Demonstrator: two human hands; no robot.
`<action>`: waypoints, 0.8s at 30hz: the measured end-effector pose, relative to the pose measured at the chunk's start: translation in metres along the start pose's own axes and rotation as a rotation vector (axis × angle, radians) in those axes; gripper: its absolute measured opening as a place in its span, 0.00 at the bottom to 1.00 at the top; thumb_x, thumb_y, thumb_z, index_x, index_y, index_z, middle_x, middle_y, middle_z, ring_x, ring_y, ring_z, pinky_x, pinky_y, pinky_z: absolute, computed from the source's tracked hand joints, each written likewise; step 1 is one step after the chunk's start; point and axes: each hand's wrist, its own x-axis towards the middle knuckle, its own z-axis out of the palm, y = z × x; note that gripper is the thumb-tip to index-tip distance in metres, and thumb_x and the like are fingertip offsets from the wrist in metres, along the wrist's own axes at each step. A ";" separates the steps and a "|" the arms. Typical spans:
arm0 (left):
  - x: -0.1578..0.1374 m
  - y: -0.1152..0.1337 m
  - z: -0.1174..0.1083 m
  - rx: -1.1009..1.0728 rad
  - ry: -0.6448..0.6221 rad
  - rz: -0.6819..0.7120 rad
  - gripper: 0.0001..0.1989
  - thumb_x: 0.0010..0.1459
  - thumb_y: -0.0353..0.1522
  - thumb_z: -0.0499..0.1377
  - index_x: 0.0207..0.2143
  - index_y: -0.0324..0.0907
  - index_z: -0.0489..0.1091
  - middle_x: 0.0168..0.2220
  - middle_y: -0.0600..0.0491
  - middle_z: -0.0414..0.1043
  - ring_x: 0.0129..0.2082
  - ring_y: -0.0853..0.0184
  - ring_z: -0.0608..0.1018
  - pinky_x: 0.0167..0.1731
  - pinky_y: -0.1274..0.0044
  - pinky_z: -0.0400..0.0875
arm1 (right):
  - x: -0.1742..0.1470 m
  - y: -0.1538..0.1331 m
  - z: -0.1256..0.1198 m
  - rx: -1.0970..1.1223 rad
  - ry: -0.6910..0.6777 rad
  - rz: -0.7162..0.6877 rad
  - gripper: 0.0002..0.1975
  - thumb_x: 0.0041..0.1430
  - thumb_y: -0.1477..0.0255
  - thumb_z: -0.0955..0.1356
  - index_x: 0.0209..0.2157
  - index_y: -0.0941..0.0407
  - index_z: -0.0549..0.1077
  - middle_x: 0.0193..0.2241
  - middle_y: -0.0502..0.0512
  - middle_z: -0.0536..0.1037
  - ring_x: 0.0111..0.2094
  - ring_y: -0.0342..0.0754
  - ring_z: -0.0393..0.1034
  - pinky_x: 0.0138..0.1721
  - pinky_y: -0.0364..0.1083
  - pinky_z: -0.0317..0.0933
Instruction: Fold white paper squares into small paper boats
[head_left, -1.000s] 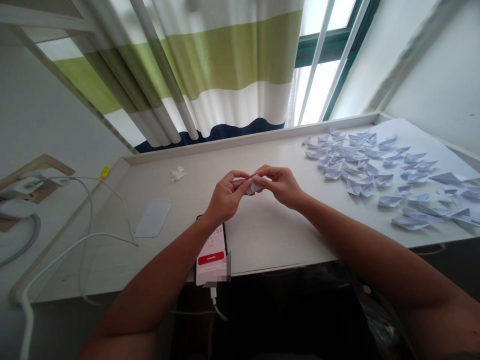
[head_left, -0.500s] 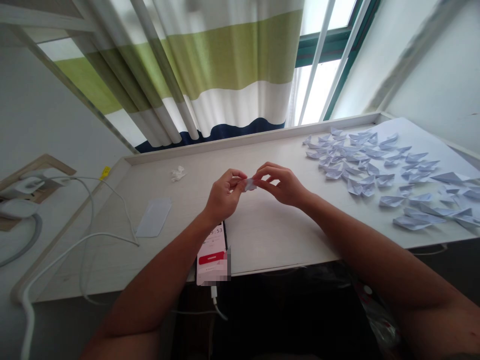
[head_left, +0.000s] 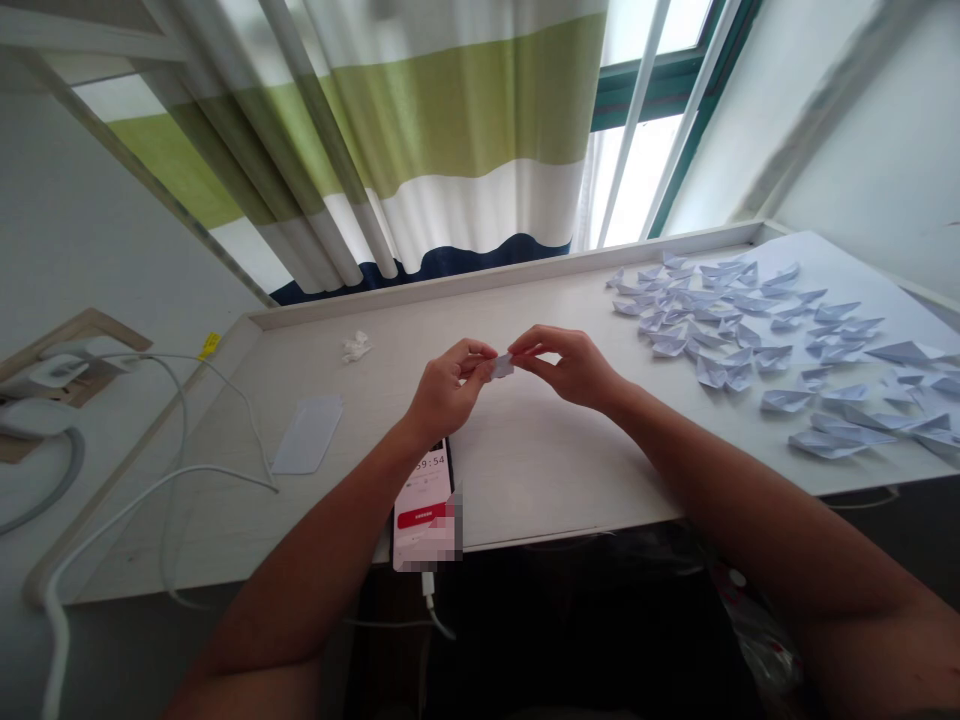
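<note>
A small folded piece of white paper (head_left: 502,367) is held above the middle of the desk, between both hands. My left hand (head_left: 450,388) pinches its left side with thumb and fingers. On the other side, my right hand (head_left: 562,365) pinches the paper's upper right edge with its fingertips. The fingers partly cover the paper, so its full shape is hidden. Many folded white paper boats (head_left: 724,372) lie spread over the right part of the desk, apart from my hands.
Below my left hand a phone (head_left: 421,515) lies at the desk's front edge, a white cable plugged into it. Flat white paper sheets (head_left: 307,435) and crumpled paper (head_left: 356,347) lie to the left. Beyond the white desk (head_left: 525,480) hangs a striped curtain (head_left: 465,120). Chargers (head_left: 71,372) sit far left.
The fingers have shifted slightly on the paper, and more of it now shows between my hands. Both hands stay in nearly the same place.
</note>
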 end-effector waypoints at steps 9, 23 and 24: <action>0.000 0.007 -0.002 -0.011 -0.031 -0.036 0.15 0.73 0.42 0.62 0.51 0.41 0.77 0.41 0.46 0.86 0.39 0.61 0.84 0.39 0.71 0.75 | -0.001 0.005 -0.004 -0.112 -0.036 -0.145 0.11 0.74 0.60 0.71 0.41 0.51 0.84 0.42 0.57 0.83 0.38 0.50 0.79 0.39 0.52 0.76; 0.001 0.009 0.000 -0.114 -0.025 -0.071 0.18 0.67 0.45 0.68 0.48 0.41 0.83 0.43 0.45 0.86 0.41 0.59 0.84 0.40 0.70 0.77 | -0.003 0.005 -0.002 -0.154 -0.028 -0.161 0.12 0.75 0.60 0.70 0.46 0.50 0.84 0.44 0.58 0.84 0.40 0.52 0.80 0.41 0.53 0.76; 0.001 0.010 0.000 -0.122 -0.028 -0.074 0.18 0.67 0.45 0.68 0.48 0.41 0.84 0.43 0.45 0.86 0.42 0.58 0.84 0.40 0.70 0.78 | -0.003 0.004 -0.002 -0.133 -0.019 -0.143 0.12 0.75 0.59 0.70 0.45 0.50 0.84 0.43 0.58 0.83 0.39 0.52 0.80 0.40 0.53 0.77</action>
